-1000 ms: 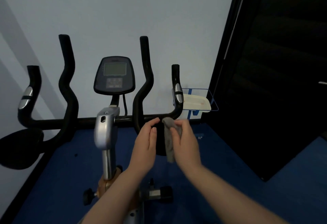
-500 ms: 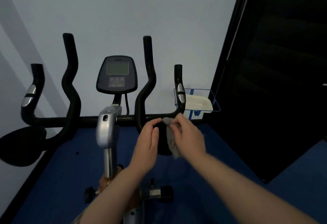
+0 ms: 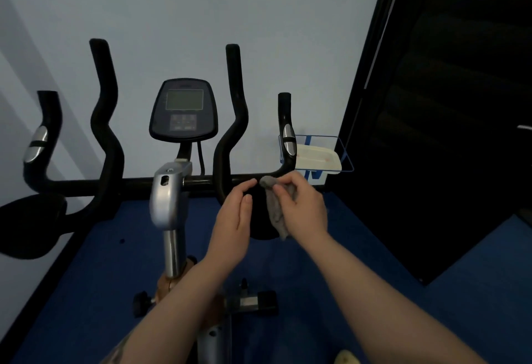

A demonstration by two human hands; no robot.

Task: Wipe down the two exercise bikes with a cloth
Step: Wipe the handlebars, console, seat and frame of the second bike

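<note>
Head view: right hand [image 3: 302,208] pinches grey cloth [image 3: 275,211] against the handlebar [image 3: 247,182] at frame centre, left hand [image 3: 233,225] straight-fingered on it, console [image 3: 183,110] above.

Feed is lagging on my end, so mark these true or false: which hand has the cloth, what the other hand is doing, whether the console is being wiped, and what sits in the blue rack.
1. The right hand grips the grey cloth. True.
2. The cloth is pressed on the console. False: it is down at the handlebar, near its right-hand bend.
3. The left hand holds a spray bottle. False: it holds nothing, its fingers straight by the bar.
4. A pale tray lies in the blue wire rack. True.
</note>
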